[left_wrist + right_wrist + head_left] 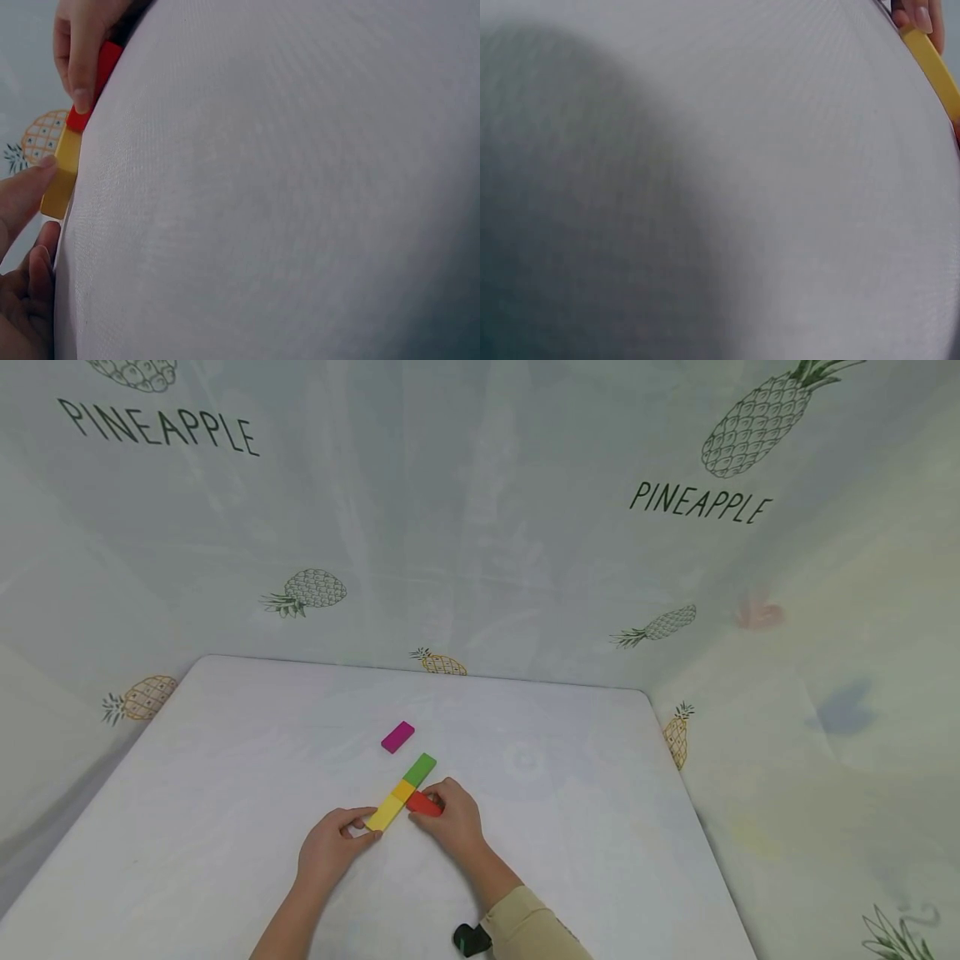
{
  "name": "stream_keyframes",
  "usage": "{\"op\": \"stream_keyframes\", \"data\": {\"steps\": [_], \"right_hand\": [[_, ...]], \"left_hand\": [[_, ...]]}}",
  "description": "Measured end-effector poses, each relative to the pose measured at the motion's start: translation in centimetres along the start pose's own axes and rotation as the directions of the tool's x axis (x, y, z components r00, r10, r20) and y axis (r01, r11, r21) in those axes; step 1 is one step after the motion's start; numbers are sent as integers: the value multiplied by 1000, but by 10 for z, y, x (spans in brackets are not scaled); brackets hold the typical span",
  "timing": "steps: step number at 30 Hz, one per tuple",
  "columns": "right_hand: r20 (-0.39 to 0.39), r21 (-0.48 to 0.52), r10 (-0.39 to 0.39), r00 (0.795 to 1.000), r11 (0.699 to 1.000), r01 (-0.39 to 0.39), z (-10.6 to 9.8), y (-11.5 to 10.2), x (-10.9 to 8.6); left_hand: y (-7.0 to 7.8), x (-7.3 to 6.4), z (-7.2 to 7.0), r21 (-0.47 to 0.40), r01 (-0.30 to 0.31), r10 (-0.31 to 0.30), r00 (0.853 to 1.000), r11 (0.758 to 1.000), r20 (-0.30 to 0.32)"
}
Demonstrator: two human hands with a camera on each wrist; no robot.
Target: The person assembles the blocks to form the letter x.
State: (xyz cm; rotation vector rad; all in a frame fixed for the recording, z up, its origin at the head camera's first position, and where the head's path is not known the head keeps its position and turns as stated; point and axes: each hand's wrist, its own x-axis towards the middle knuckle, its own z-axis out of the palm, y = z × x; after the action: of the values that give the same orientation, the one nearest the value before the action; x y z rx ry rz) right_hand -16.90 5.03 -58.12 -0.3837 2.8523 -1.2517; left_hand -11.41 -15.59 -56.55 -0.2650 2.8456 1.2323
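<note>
In the head view a yellow block (385, 812), an orange block (403, 790) and a green block (420, 769) lie end to end in a slanting row. My left hand (330, 847) pinches the near end of the yellow block between thumb and fingers. My right hand (455, 818) grips a red block (424, 804) between thumb and fingers, its end right at the row's right side, near the orange block. The left wrist view shows the red block (105, 67) meeting the yellow block (66, 169). At the right wrist view's edge is the yellow block (932, 64).
A magenta block (397, 737) lies beyond the row on the white table (585, 827). Near my right sleeve (532, 927) is a small black object (471, 940). A pineapple-printed curtain (480, 510) hangs around the table's far and side edges.
</note>
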Motion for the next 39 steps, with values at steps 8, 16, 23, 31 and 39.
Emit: {"op": "stream_keyframes", "data": {"steps": [8,16,23,31,39], "right_hand": [[14,-1,12,1000,1000,-12,-1,-1,0],[-2,9,-8,1000,1000,8,-2,-2,0],[5,38,6,1000,999,-7,-2,0,-1],[-13,30,-42,999,999,42,-1,3,-1],[-26,5,-72,997,997,73,-2,2,-1]], "left_hand": [[1,0,0,5,4,-4,1000,1000,2],[1,1,1,17,11,-11,1000,1000,11],[2,0,0,22,17,-17,1000,1000,22],[2,0,0,24,22,-23,999,999,23],[2,1,0,20,23,-23,999,1000,24]]}}
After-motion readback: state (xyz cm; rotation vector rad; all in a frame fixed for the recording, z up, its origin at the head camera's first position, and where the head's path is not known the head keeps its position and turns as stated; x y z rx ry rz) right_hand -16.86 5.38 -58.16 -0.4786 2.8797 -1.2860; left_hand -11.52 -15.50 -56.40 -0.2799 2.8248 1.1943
